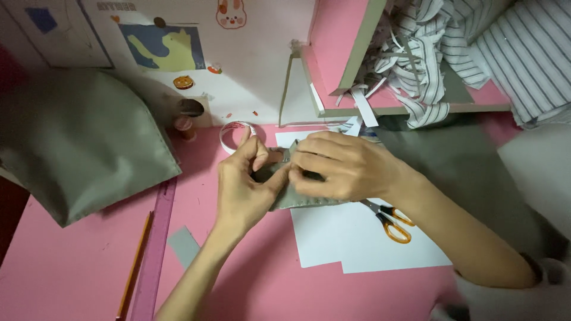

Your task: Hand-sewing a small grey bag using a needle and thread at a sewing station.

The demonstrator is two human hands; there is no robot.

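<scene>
A small grey fabric piece (297, 199) sits between both hands over the pink table (71, 273), its lower edge resting on a white sheet (351, 238). The left hand (244, 184) is closed on its left end, thumb and forefinger pinched together at the upper edge. The right hand (345, 166) lies over the right end, fingers curled down and pressing the cloth, fingertips meeting the left thumb at the middle. By the look of it, the step in hand is folding or pinching an edge of the piece into shape (whether a needle or pin is between the fingers cannot be made out). The next move, as I judge it, calls for keeping the pinch tight while the other hand shifts along the edge, so the fold does not spring open.

Just beside the right wrist, orange-handled scissors (392, 223) lie on the sheet, blades tucked under the hand. Behind the left hand a tape roll (235, 134) stands on the table. Further left a large grey cloth (77, 142) is heaped, well apart from the hands. Along the left edge run a purple ruler (156, 249) and a pencil (135, 267), with a small grey scrap (183, 245) near them. At the top right, striped fabric (428, 53) and paper strips spill from a pink box (339, 41).
</scene>
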